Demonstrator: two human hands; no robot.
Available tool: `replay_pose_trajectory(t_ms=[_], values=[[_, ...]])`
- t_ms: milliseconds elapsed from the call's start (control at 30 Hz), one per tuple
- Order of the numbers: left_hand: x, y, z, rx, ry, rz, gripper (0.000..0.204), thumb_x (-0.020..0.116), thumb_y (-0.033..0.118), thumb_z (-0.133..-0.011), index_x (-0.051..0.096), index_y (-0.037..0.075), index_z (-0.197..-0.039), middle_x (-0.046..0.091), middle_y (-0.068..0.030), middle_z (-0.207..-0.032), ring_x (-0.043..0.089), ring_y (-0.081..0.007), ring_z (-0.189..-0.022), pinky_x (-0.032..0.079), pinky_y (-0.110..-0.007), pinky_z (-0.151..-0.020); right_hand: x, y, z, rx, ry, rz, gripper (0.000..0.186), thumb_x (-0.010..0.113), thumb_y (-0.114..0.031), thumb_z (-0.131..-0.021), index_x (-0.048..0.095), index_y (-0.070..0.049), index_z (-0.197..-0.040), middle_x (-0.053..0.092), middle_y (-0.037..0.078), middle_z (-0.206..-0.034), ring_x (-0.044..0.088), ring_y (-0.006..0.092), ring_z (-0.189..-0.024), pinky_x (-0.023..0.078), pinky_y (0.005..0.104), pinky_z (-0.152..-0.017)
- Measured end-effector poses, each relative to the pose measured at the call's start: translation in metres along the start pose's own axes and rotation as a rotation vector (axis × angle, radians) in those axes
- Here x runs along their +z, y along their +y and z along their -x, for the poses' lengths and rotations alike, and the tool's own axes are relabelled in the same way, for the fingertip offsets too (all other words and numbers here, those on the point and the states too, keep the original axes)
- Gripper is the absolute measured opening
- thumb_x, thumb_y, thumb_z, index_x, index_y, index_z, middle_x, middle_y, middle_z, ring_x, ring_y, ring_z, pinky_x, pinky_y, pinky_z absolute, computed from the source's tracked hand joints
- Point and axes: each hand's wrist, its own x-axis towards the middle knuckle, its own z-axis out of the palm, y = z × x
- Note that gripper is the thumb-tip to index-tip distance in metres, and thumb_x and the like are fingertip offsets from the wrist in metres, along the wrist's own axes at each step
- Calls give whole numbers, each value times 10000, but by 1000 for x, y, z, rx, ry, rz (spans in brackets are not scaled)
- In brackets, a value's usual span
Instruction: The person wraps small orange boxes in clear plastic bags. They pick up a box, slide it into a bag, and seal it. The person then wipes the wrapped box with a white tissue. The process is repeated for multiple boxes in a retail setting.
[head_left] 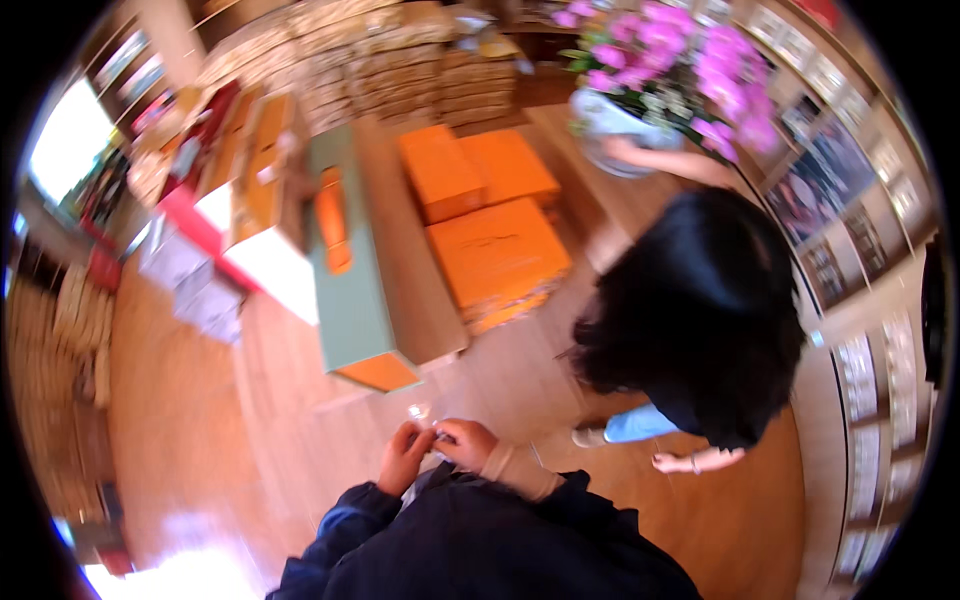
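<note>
My left hand and my right hand meet low at the centre of the view, fingertips pinched together on a small shiny, pale item, too small and blurred to make out. Beyond them a tall green box with orange side and handle stands at the edge of a wooden display. Beside it, to the right, lie several orange boxes.
A dark-haired person stands close on my right, one arm reaching toward a pot of pink orchids. Boxes and bags crowd the left side; stacked paper packages line the back; shelves run along the right.
</note>
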Motion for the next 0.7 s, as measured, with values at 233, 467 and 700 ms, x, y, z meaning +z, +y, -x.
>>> replay_pose_trajectory(t_ms=[233,467,700], values=[[-1,11,6,103,36,-161,203,556,198,-850,544,-1,-811,568,-78,-663,544,-128,-624,439,-278,-575,-13,1,14,154,-28,-266,155,554,-85,-852,610,23,-947,640,64,-833,597,102,-710,499,239,-624],[1,14,16,68,33,0,262,581,259,-845,539,0,-845,571,-91,-684,555,-144,-639,445,-287,-587,-17,-1,7,254,-40,-301,102,611,-89,-824,558,-3,-809,610,19,-757,548,72,-621,453,209,-536],[0,7,7,-30,-44,159,287,580,279,-858,563,-5,-892,593,-40,-777,542,-98,-766,447,-261,-653,2,-7,-3,105,-103,-93,173,658,-156,-782,544,-27,-803,569,41,-675,503,92,-617,445,260,-581]])
